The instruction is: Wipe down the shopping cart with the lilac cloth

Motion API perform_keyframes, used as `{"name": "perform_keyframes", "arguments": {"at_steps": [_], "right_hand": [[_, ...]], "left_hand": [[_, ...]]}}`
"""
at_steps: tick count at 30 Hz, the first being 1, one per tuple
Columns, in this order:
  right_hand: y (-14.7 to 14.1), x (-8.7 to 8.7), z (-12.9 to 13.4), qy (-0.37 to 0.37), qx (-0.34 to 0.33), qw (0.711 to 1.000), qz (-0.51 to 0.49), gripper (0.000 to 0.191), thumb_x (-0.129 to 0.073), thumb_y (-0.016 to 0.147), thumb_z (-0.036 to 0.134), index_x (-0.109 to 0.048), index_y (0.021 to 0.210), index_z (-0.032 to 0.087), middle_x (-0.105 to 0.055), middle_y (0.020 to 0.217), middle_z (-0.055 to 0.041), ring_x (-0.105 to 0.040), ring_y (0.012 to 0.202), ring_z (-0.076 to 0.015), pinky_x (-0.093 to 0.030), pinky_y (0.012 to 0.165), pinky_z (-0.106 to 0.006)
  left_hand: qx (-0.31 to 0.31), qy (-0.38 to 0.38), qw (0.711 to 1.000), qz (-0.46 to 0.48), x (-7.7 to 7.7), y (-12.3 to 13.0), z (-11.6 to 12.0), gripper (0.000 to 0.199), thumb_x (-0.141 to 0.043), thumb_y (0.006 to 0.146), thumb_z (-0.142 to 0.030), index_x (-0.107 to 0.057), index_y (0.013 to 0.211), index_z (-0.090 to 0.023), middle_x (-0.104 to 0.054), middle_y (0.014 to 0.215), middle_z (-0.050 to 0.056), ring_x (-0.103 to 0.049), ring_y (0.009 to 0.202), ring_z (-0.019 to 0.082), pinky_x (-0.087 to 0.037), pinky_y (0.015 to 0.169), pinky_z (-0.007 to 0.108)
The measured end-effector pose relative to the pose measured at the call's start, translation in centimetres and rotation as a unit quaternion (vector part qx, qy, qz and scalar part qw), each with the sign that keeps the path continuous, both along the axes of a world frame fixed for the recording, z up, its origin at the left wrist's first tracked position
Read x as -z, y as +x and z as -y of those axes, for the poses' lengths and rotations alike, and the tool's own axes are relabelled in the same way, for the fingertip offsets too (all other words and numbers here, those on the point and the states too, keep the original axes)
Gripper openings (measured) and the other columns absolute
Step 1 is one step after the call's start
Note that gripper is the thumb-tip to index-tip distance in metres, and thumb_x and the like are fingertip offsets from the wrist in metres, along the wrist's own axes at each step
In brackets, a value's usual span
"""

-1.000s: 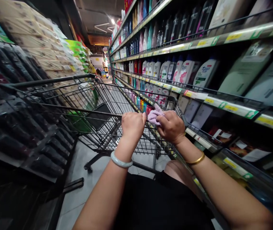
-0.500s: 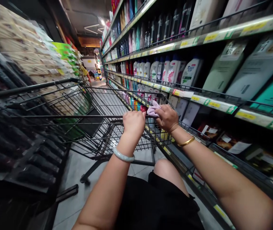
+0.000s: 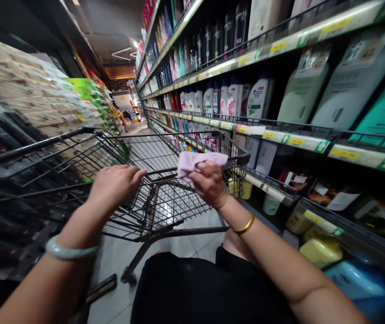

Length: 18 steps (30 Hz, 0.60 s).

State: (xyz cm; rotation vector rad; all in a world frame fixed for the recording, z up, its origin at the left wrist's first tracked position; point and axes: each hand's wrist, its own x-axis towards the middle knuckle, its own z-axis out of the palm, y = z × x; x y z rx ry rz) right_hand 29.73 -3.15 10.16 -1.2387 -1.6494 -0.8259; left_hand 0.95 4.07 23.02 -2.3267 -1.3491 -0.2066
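Observation:
A black wire shopping cart [image 3: 165, 211] stands in front of me in the aisle. My left hand [image 3: 116, 182], below which a pale bangle circles the wrist, is wrapped over the cart's near top rail. In my right hand [image 3: 209, 182] a light purple cloth [image 3: 199, 163] is bunched between the fingers, with part of it spread flat above them. That hand is over the same rail, towards the right corner of the basket. The cloth hides the rail beneath it, so contact there is hard to judge.
Close on the right runs a shelf unit [image 3: 300, 140] with rows of shampoo bottles [image 3: 258, 96] and price tags. Stacked tan packs [image 3: 16, 85] line the left side. A cart wheel [image 3: 128, 275] rests on the tiled floor [image 3: 188, 245] before my knees.
My left hand has shifted left along the rail, away from my right hand. The purple cloth has moved slightly left and now shows more spread out.

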Motion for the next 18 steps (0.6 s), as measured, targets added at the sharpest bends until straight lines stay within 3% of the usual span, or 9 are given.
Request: {"name": "perform_keyframes", "arguments": {"at_steps": [2, 4, 7, 12, 14, 17, 18], "right_hand": [[-1.6, 0.9, -0.4, 0.023, -0.010, 0.999, -0.020, 0.026, -0.063, 0.095, 0.016, -0.080, 0.106, 0.032, -0.068, 0.121, -0.0068, -0.056, 0.125, -0.0261, -0.047, 0.111, -0.044], [-2.3, 1.6, -1.0, 0.088, 0.033, 0.988, -0.119, 0.028, -0.060, 0.093, 0.012, -0.077, 0.106, 0.028, -0.065, 0.122, -0.0099, -0.057, 0.122, -0.0263, -0.050, 0.109, -0.045], [-3.2, 2.4, -1.7, 0.163, 0.133, 0.935, -0.284, 0.028, -0.057, 0.091, 0.009, -0.073, 0.109, 0.023, -0.059, 0.121, -0.0156, -0.058, 0.116, -0.0293, -0.057, 0.099, -0.049], [-3.6, 3.6, -1.4, 0.095, 0.042, 0.963, -0.249, 0.033, -0.058, 0.085, 0.004, -0.076, 0.101, 0.027, -0.060, 0.118, -0.0118, -0.058, 0.118, -0.0300, -0.055, 0.102, -0.050], [-1.8, 4.1, -1.2, 0.139, 0.070, 0.935, -0.318, 0.030, -0.055, 0.087, 0.008, -0.075, 0.105, 0.023, -0.058, 0.124, -0.0147, -0.059, 0.120, -0.0311, -0.054, 0.103, -0.052], [0.7, 4.8, -1.3, 0.194, 0.149, 0.867, -0.434, 0.033, -0.054, 0.091, 0.016, -0.070, 0.119, 0.017, -0.057, 0.123, -0.0206, -0.060, 0.120, -0.0346, -0.052, 0.104, -0.057], [0.9, 5.0, -1.5, 0.183, 0.150, 0.865, -0.442, 0.035, -0.054, 0.091, 0.018, -0.069, 0.122, 0.016, -0.058, 0.123, -0.0213, -0.061, 0.121, -0.0352, -0.052, 0.105, -0.058]], "left_hand": [[-0.023, -0.028, 0.999, -0.022, -0.6, -2.9, -0.7, 0.054, -0.035, 0.105, -0.056, -0.078, 0.105, -0.023, -0.080, 0.111, 0.013, -0.071, 0.106, 0.031, -0.040, 0.084, 0.034], [-0.073, -0.062, 0.995, -0.023, -0.9, -4.5, -0.9, 0.054, -0.035, 0.103, -0.057, -0.077, 0.100, -0.024, -0.080, 0.104, 0.012, -0.071, 0.100, 0.030, -0.038, 0.076, 0.031], [-0.147, -0.071, 0.986, -0.028, -0.9, -5.3, -0.9, 0.053, -0.032, 0.100, -0.059, -0.074, 0.096, -0.026, -0.079, 0.098, 0.010, -0.071, 0.091, 0.029, -0.032, 0.066, 0.030], [-0.177, -0.041, 0.983, -0.042, -0.3, -4.9, -0.8, 0.058, -0.024, 0.100, -0.059, -0.074, 0.108, -0.030, -0.081, 0.113, 0.009, -0.072, 0.102, 0.030, -0.033, 0.066, 0.031], [-0.176, -0.029, 0.983, -0.051, -0.1, -4.7, -0.7, 0.062, -0.020, 0.100, -0.060, -0.073, 0.107, -0.030, -0.080, 0.112, 0.009, -0.072, 0.102, 0.029, -0.032, 0.065, 0.031], [-0.197, -0.019, 0.978, -0.063, 0.1, -4.0, -0.2, 0.063, -0.020, 0.101, -0.061, -0.074, 0.104, -0.028, -0.079, 0.105, 0.009, -0.070, 0.094, 0.027, -0.028, 0.062, 0.031], [-0.206, -0.014, 0.976, -0.064, 0.1, -3.7, 0.0, 0.062, -0.022, 0.101, -0.061, -0.074, 0.104, -0.028, -0.079, 0.103, 0.009, -0.068, 0.091, 0.026, -0.026, 0.062, 0.031]]}}
